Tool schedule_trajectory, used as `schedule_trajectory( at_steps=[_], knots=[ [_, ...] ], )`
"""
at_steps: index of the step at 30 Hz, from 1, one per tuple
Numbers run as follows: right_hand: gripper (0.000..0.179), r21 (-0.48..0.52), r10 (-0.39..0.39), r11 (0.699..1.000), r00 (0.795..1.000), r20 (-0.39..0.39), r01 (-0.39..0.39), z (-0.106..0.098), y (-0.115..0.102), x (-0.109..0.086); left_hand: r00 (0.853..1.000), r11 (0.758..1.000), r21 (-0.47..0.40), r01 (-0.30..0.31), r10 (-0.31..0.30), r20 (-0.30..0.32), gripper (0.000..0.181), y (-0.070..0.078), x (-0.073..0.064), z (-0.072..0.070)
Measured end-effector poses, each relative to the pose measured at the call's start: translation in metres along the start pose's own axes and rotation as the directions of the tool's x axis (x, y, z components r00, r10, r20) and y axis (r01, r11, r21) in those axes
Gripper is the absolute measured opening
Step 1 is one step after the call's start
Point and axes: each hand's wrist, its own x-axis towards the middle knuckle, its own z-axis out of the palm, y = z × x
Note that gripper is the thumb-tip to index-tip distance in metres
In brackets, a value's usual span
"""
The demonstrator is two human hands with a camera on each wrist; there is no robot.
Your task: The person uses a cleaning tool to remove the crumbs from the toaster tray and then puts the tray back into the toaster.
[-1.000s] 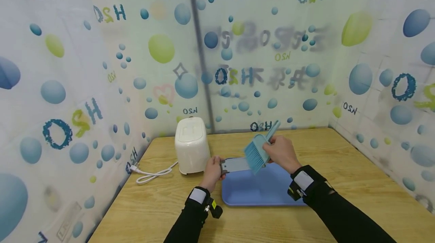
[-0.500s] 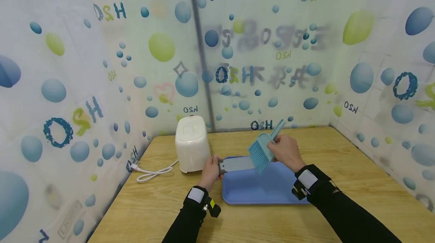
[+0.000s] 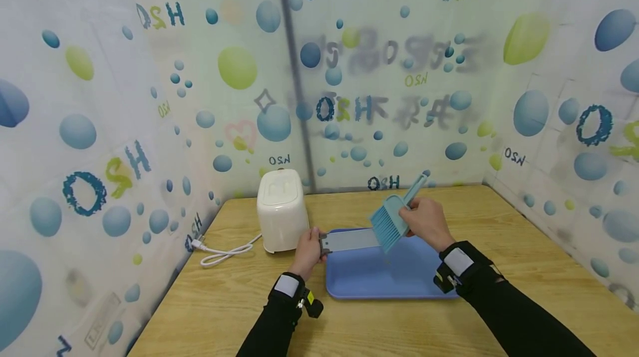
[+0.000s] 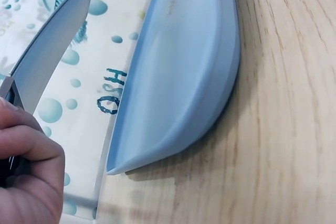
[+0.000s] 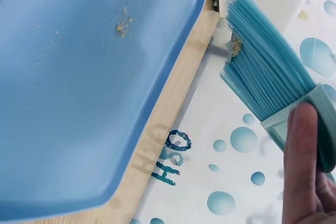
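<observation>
My left hand [image 3: 305, 255] grips the end of a flat grey metal crumb tray [image 3: 349, 240], which it holds over a blue tray [image 3: 384, 282]. In my right hand [image 3: 427, 224] is a light teal brush [image 3: 391, 221], bristles down at the crumb tray's far end. The right wrist view shows a clump of crumbs [image 5: 236, 46] by the bristles [image 5: 270, 59]. Loose crumbs [image 5: 122, 29] lie scattered in the blue tray. The left wrist view has the curled left fingers [image 4: 34, 148] around the crumb tray's dark end.
A white toaster [image 3: 282, 214] stands at the back left of the wooden table [image 3: 379, 329], close to the left hand. Its white cord [image 3: 224, 258] and plug lie to its left. Patterned curtains [image 3: 399, 80] enclose the table at the back and sides.
The right hand and brush have moved to the right along the crumb tray, towards its far end, exposing more of its surface. The left hand has shifted slightly left, still gripping the crumb tray.
</observation>
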Motion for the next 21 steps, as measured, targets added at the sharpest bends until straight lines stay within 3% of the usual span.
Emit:
schedule_trajectory(
  at_steps=[13,21],
  knots=[
    [0.032,0.031,-0.011,0.999,1.0,-0.01,0.011,-0.009,0.001,0.001,1.0,1.0,-0.013,-0.002,0.002,0.002,0.038,-0.002,-0.001,0.0],
    [0.027,0.02,-0.057,0.998,0.997,-0.051,0.058,-0.016,-0.019,0.009,1.0,1.0,-0.006,0.015,-0.015,0.006,0.039,0.001,0.0,-0.002]
  ],
)
